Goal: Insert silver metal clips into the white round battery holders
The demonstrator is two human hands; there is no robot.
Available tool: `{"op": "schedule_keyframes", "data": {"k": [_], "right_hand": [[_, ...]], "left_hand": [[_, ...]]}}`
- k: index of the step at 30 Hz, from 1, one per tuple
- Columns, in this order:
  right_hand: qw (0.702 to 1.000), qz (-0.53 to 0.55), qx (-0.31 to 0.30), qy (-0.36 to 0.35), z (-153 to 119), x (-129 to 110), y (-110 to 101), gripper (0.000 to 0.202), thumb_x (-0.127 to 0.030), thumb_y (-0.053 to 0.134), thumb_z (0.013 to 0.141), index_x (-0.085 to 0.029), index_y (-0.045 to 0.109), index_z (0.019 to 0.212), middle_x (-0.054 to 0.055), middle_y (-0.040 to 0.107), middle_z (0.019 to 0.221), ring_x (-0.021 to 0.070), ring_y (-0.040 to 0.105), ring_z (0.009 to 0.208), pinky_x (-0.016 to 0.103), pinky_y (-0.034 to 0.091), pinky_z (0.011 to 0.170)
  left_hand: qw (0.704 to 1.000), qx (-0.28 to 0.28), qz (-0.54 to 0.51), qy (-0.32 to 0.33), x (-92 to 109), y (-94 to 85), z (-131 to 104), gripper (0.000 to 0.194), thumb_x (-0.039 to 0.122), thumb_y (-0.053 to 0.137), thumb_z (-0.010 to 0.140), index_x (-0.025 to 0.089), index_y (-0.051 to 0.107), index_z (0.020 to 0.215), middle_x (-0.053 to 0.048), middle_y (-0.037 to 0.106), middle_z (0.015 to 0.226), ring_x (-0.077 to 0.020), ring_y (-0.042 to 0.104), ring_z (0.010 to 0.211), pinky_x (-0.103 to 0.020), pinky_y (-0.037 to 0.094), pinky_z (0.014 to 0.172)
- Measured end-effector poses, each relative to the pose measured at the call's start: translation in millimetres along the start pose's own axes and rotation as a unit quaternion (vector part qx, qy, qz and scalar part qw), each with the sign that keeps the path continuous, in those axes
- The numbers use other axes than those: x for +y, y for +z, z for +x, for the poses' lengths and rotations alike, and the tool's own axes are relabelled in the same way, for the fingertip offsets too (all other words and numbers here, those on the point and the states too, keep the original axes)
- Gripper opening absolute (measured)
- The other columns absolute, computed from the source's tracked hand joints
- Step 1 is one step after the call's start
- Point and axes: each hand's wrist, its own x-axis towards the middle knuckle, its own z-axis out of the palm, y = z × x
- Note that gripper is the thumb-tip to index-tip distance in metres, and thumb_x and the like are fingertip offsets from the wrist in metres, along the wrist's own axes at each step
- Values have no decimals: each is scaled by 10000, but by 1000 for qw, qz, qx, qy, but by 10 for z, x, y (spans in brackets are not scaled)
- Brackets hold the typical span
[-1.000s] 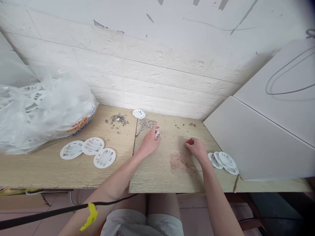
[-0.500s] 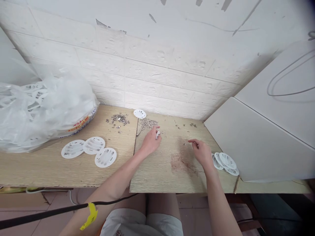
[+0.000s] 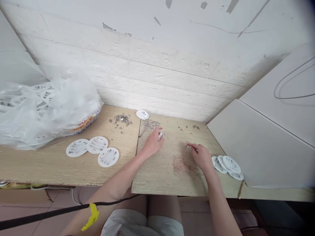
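Observation:
My left hand (image 3: 154,141) is closed around a small white piece (image 3: 160,135), beside a pile of tiny metal parts (image 3: 150,124) on the wooden table (image 3: 157,177). To the right, my right hand (image 3: 200,154) has its index finger reaching to a small metal bit (image 3: 187,146) on the tabletop, its other fingers curled. Whether that hand grips the bit is too small to tell. A reddish stain (image 3: 180,164) marks the wood between my hands.
A plastic bag (image 3: 73,105) full of white discs fills the left. Loose discs lie at left (image 3: 108,157), at the back (image 3: 142,114) and stacked at right (image 3: 231,164). Another metal pile (image 3: 123,119) lies back left. A white panel (image 3: 258,147) borders the right.
The whole view has shifted slightly. My right index finger now reaches to the small metal bit, which lay just left of the fingertip before. My left hand keeps the white piece.

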Motion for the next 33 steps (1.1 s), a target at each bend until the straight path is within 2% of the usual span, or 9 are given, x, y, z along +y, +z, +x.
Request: {"op": "schedule_keyframes", "data": {"k": [6, 8, 10, 12, 16, 18, 22, 28, 33], "right_hand": [[1000, 2, -5, 10, -44, 18, -62, 401, -258, 354, 860, -220, 679, 1092, 96, 632, 911, 219, 581, 798, 305, 386, 690], [999, 33, 27, 23, -113, -36, -142, 392, -300, 371, 863, -197, 669, 1096, 95, 638, 873, 217, 567, 755, 312, 383, 675], [991, 111, 69, 28, -226, -142, -248, 386, -382, 394, 873, -185, 669, 1059, 85, 640, 834, 193, 537, 679, 301, 374, 624], [965, 241, 101, 23, -357, -288, -346, 420, -477, 389, 886, -188, 676, 987, 60, 607, 755, 141, 453, 549, 272, 326, 516], [849, 492, 191, -2, -522, -585, -363, 469, -547, 368, 894, -180, 656, 847, -22, 419, 540, 84, 284, 430, 233, 207, 414], [825, 537, 177, -1, -526, -674, -273, 473, -554, 381, 889, -174, 645, 792, -34, 391, 505, 77, 282, 420, 226, 198, 403], [832, 542, 117, 15, -485, -712, -45, 497, -565, 377, 888, -161, 649, 789, -31, 396, 514, 76, 312, 434, 219, 219, 399], [854, 514, 80, 25, -545, -668, 194, 517, -570, 368, 889, -162, 650, 741, -12, 417, 526, 97, 358, 478, 234, 261, 439], [877, 479, -12, 30, -579, -658, 298, 533, -604, 329, 880, -187, 643, 769, -10, 447, 519, 124, 368, 460, 259, 278, 445]], "left_hand": [[1000, 4, -18, 3, -16, 10, 3, 442, 129, 455, 787, 186, 431, 1225, -69, 606, 979, -188, 562, 880, -327, 417, 831], [1000, 4, -15, 4, -20, 12, 4, 444, 129, 451, 790, 185, 427, 1229, -67, 608, 974, -187, 562, 868, -325, 418, 825], [1000, 3, -3, 4, -23, 15, 5, 446, 136, 446, 796, 183, 416, 1239, -71, 607, 983, -191, 562, 876, -329, 416, 832], [1000, 0, 6, 2, -27, 18, 5, 450, 145, 443, 802, 180, 405, 1249, -79, 603, 1003, -197, 562, 897, -331, 413, 841], [1000, -6, 11, -3, -34, 18, 2, 461, 162, 439, 811, 182, 384, 1269, -78, 595, 1008, -203, 562, 912, -334, 410, 843], [1000, -2, 8, -7, -35, 12, 1, 465, 171, 441, 812, 184, 378, 1272, -67, 595, 984, -202, 562, 900, -333, 410, 837], [1000, 12, -7, -9, -34, 3, 9, 481, 143, 457, 785, 178, 383, 1259, -54, 599, 945, -191, 559, 852, -329, 410, 827], [1000, 16, 2, -16, -22, 6, 8, 516, 143, 449, 783, 174, 348, 1288, -65, 592, 980, -185, 557, 829, -323, 411, 815], [999, 30, -2, -27, -40, 5, 12, 531, 120, 450, 768, 164, 353, 1289, -64, 585, 929, -191, 551, 852, -316, 412, 817]]}}
